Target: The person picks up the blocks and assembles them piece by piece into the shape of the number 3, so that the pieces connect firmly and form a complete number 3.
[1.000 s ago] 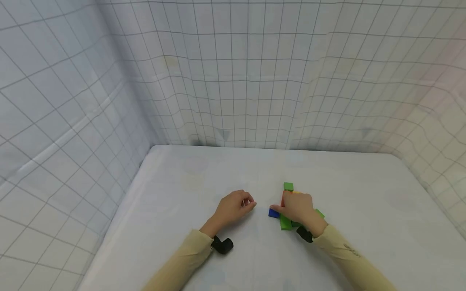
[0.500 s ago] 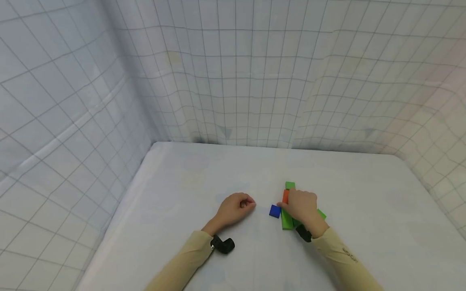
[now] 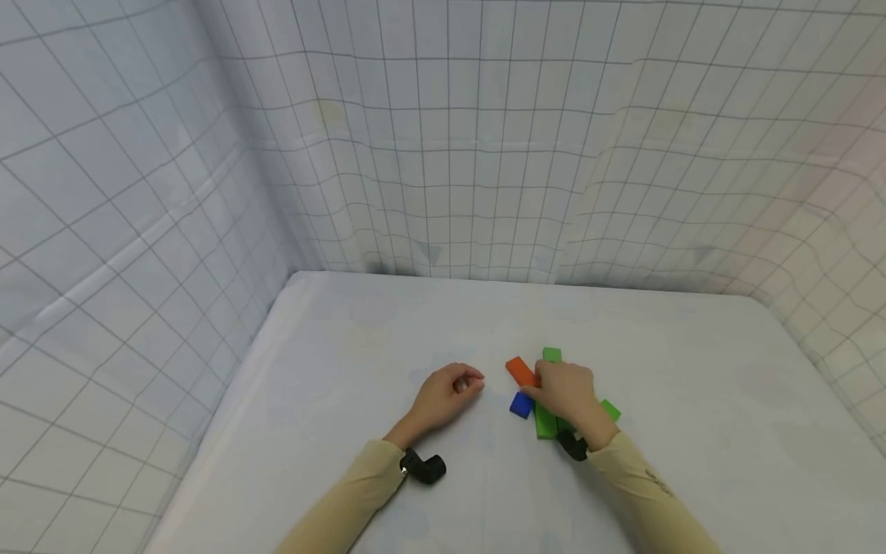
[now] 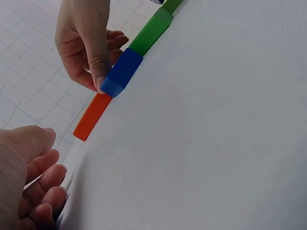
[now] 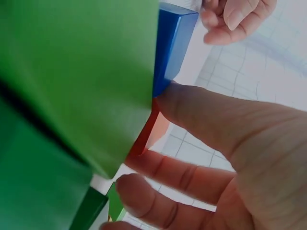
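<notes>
My right hand (image 3: 567,392) is over a cluster of coloured blocks, thumb and index finger pinching the near end of an orange block (image 3: 519,371). The block lies slanted, its far end pointing to the left hand's side. Just in front of it is a small blue block (image 3: 522,405), close to the right thumb. A long green block (image 3: 545,422) runs under the right hand's edge. In the right wrist view, the orange block (image 5: 156,127) shows between thumb and index finger. My left hand (image 3: 443,396) rests on the table, loosely curled, holding nothing.
A small green block (image 3: 551,354) lies beyond the right hand. Another light green block (image 3: 611,409) sticks out on its right, and a dark green block (image 3: 564,424) shows by the wrist. The white table (image 3: 360,338) is bordered by grid-patterned cloth (image 3: 443,154).
The right hand has turned the orange block out from beside the green blocks, its far end swinging left. The blue block has shifted slightly. The left hand has hardly moved.
</notes>
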A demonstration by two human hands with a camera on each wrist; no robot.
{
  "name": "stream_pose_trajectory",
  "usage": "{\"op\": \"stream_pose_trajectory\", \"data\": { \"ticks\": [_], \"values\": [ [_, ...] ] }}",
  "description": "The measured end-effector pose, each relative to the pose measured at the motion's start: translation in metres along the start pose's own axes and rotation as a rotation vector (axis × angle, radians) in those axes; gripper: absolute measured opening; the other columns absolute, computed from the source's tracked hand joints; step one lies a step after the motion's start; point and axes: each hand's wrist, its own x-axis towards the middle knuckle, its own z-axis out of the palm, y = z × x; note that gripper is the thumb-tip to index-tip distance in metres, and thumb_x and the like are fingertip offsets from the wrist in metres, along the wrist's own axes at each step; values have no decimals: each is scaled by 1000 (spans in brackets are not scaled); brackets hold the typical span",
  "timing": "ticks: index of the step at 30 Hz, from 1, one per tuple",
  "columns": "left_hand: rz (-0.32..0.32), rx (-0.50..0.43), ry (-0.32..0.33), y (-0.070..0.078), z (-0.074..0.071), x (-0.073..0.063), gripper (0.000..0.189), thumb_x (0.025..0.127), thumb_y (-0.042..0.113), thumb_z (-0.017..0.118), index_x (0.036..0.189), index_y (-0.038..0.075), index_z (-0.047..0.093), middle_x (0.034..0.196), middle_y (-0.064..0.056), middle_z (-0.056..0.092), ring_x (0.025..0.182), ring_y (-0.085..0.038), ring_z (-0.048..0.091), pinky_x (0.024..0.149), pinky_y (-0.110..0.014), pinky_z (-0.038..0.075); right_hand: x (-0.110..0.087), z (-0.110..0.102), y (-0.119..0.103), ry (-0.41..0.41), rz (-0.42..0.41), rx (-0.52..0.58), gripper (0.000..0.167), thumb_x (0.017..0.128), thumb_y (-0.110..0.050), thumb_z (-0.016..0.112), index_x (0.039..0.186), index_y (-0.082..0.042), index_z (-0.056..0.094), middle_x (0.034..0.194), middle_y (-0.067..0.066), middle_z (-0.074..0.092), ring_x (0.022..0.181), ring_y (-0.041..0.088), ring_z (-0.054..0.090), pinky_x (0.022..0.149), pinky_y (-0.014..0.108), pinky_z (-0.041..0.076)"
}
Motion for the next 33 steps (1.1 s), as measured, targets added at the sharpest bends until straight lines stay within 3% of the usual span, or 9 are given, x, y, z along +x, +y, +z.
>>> {"op": "stream_pose_trajectory", "data": {
  "ticks": [5,11,16,24,29,33],
  "values": [
    [8,-36,43,-3,1,1,25,90,25,68,109,10,68,87,6,59,70,-7,53,65,-25,45,4,-2,-5,-17,-29,10,32,81,-42,73,91,-12,68,56,-5,49,51,16,46,47,28,36],
    [1,-41,49,-4,0,2,34,88,25,70,117,9,65,94,2,58,76,-9,51,67,-26,44,10,1,-11,-33,-62,35,35,80,-41,74,104,-15,72,66,-3,61,54,13,47,47,28,39],
    [26,-10,38,-5,-1,0,43,87,29,71,124,9,62,103,-1,58,84,-14,50,72,-29,43,15,5,-15,-42,-100,82,34,80,-38,75,105,-16,72,78,0,66,56,12,47,46,27,38],
    [35,135,-26,-5,1,-2,53,87,35,69,132,10,56,119,-5,57,100,-19,49,84,-36,41,17,9,-25,-26,-162,81,30,80,-36,75,104,-17,73,86,3,67,66,15,52,52,27,42],
    [36,143,-42,-4,-1,-1,47,87,35,70,127,12,61,116,-3,56,105,-20,49,90,-36,39,14,9,-30,-12,-196,28,31,80,-38,75,105,-19,72,90,3,64,80,21,55,57,32,46],
    [53,121,-47,-5,-2,1,38,85,34,72,116,13,66,109,-1,57,102,-18,50,90,-36,39,12,10,-29,5,-205,22,32,81,-39,74,105,-19,72,89,2,62,81,21,54,58,33,45]
  ]
}}
